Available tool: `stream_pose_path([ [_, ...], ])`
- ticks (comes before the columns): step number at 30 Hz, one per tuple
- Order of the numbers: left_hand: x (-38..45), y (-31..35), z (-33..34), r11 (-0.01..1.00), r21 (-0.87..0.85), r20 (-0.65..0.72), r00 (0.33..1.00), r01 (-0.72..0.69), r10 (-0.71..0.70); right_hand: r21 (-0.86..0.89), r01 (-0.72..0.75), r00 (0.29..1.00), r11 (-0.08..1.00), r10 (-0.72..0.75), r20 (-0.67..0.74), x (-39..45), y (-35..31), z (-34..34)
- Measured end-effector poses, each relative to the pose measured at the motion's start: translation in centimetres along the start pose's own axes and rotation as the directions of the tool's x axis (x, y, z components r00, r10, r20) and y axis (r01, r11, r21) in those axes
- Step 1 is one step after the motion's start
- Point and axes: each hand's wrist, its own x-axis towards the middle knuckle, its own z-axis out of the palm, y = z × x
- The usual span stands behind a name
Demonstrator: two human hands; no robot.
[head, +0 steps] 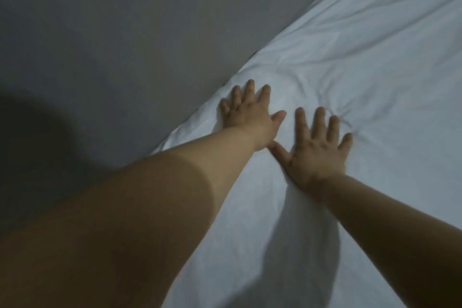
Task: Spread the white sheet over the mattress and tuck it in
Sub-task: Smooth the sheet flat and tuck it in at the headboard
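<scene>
I am pressing my left hand [246, 110] and right hand [318, 150], fingers straight and gripping nothing, flat on the white sheet [362, 62] already covering the mattress beside the wall [125, 20]; wrinkles and tucking are remaining.

View: single head-worn wide-angle camera.
Direction: forward and down, tilted, along both outstretched arms.
Range: close above the white sheet [362, 62]; forearms fill the lower frame.
Coverage: sheet edge running diagonally against the grey wall [125, 32].
Overlap: none, one view only.
</scene>
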Motion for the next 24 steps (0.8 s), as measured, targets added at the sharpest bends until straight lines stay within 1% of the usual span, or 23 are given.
stream_pose_path([
  [2,3.1,1.2,0.3,0.999,0.044,-0.006,1.0,0.013,-0.012,0.058,0.034,0.998,0.998,-0.031,-0.052,0.5,1.0,-1.0],
  [3,4.1,1.3,0.5,0.997,0.066,-0.019,0.999,0.028,-0.027,0.103,0.055,0.993,0.993,-0.043,-0.112,1.1,1.9,-1.9],
  [5,5.3,1.2,0.3,0.996,0.08,-0.032,0.998,0.05,-0.048,0.21,0.06,0.972,0.976,-0.009,-0.235,4.1,4.4,-4.0],
  [6,5.9,1.4,0.0,0.994,0.085,-0.014,0.998,0.064,-0.063,0.237,0.044,0.967,0.97,0.018,-0.253,6.4,6.2,-5.0],
  [7,6.3,1.6,-0.3,0.992,0.09,0.017,0.996,0.083,-0.085,0.232,0.011,0.973,0.973,0.043,-0.226,8.8,7.9,-5.9],
  [8,6.7,2.2,-0.9,0.989,0.095,0.044,0.992,0.112,-0.116,0.193,-0.033,0.983,0.981,0.066,-0.17,11.2,9.4,-6.6],
  [9,6.8,2.8,-1.1,0.986,0.097,0.054,0.988,0.138,-0.144,0.123,-0.065,0.99,0.99,0.079,-0.113,12.8,10.6,-6.6],
  [10,7.3,3.8,-1.2,0.985,0.103,0.026,0.99,0.138,-0.142,0.069,-0.085,0.992,0.994,0.091,-0.091,14.1,11.5,-6.3],
  [11,8.2,5.1,-1.5,0.989,0.113,-0.02,0.996,0.091,-0.09,0.053,-0.098,0.989,0.994,0.103,-0.11,15.1,12.0,-5.8],
  [12,9.2,6.4,-1.8,0.992,0.126,-0.059,0.998,0.017,-0.009,0.052,-0.098,0.983,0.994,0.104,-0.15,15.3,12.2,-5.3],
  [14,12.4,9.7,-2.4,0.985,0.114,-0.082,0.986,-0.132,0.142,0.095,-0.092,0.971,0.991,0.111,-0.213,15.3,12.7,-4.7],
  [15,14.0,11.0,-3.0,0.986,0.091,-0.097,0.984,-0.141,0.15,0.133,-0.081,0.966,0.988,0.111,-0.236,15.1,12.4,-4.6],
  [17,17.5,13.6,-4.3,0.995,0.042,-0.125,0.987,-0.096,0.1,0.203,-0.084,0.955,0.976,0.137,-0.262,15.2,12.5,-4.7],
  [18,18.9,14.4,-4.8,0.996,0.046,-0.131,0.988,-0.073,0.078,0.23,-0.089,0.953,0.969,0.15,-0.264,15.3,12.4,-4.7],
  [22,22.2,15.8,-5.5,0.982,0.185,-0.099,0.993,-0.038,0.057,0.244,-0.093,0.956,0.965,0.155,-0.249,15.8,12.7,-4.2],
  [24,23.0,16.0,-5.4,0.976,0.217,-0.093,0.995,-0.003,0.024,0.244,-0.087,0.954,0.966,0.151,-0.26,15.9,12.6,-4.0],
])
